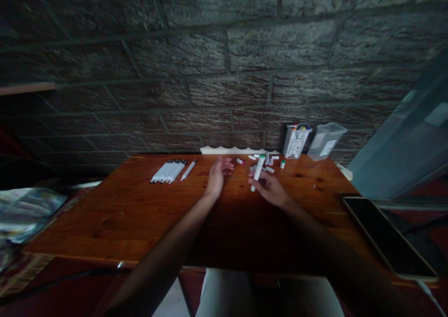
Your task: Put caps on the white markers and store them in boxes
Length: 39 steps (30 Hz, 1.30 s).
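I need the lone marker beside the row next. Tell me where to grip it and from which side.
Pinch the lone marker mid-barrel from above, probably: it lies flat on the table, a gap apart from the row. Approach from its right, where the left hand is.

Varnished wood on the table (pixel 140 205), a warm sheen over the grain. Twelve o'clock: brick wall (pixel 210 65), rough and matt. The marker (pixel 259 166) looks like smooth white plastic. Two o'clock, a clear plastic tub (pixel 327 142); four o'clock, a tablet (pixel 385 235), glossy black glass.
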### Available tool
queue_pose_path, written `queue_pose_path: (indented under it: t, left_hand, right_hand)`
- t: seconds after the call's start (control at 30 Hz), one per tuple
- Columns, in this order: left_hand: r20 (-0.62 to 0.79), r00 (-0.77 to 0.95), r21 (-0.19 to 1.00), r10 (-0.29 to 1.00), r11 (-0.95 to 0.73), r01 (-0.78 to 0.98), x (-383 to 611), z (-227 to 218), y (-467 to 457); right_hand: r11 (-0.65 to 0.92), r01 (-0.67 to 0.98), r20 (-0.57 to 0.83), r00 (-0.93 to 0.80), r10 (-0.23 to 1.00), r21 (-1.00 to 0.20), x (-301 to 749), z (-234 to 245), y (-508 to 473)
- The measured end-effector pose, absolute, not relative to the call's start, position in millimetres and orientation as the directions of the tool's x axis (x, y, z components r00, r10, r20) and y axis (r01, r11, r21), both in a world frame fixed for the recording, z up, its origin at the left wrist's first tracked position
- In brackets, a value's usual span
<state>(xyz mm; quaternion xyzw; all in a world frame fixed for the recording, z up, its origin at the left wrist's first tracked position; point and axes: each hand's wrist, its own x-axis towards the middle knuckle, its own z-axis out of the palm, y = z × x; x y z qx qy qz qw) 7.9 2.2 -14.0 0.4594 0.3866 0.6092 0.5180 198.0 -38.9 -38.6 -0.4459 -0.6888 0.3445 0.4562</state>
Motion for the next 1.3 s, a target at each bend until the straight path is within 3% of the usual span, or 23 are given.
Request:
queue_pose_path:
  t: [0.17,0.33,0.53,0.73,0.93,1.03,1.13,1.3]
  left_hand:
    - [0.233,-0.068,0.964,0.97,-0.24,-0.111,7,-27,7]
    - [0.391,0.128,0.899,0.911,-0.408,0.157,11,-32,-4]
    - [0.41,0.326,0.793,0.852,-0.51,0.333,14,-28,-16]
    - [0.332,0.354,0.776,0.875,-0.466,0.425,14,-33,-16]
    - [0.367,0.323,0.731,0.872,-0.485,0.48,12,-32,-14]
    - [0.366,0.325,0.716,0.872,-0.487,0.5,11,-34,-12]
    - [0.383,0.308,0.707,0.871,-0.491,0.509,9,-38,-8]
    - [0.408,0.254,0.707,0.877,-0.48,0.52,4,-43,-3]
  right_hand:
    - [0.336,0.107,0.32,-0.14,0.937,-0.936,201,-34,-37]
    - [0.184,0.091,0.182,-0.029,0.983,-0.979,192,-24,-48]
    - [0.132,0.104,0.143,0.105,0.984,-0.986,190,-34,-43]
    - [0.071,0.129,0.094,0.181,0.979,-0.989,191,-44,-36]
    - [0.081,0.048,0.088,0.162,0.983,-0.996,190,-44,-37]
    - [0.04,0.101,0.054,0.144,0.988,-0.994,192,-39,-39]
    - [0.094,0.15,0.11,0.103,0.989,-0.984,195,-34,-41]
    - [0.143,0.072,0.144,0.017,0.989,-0.987,197,-35,-45]
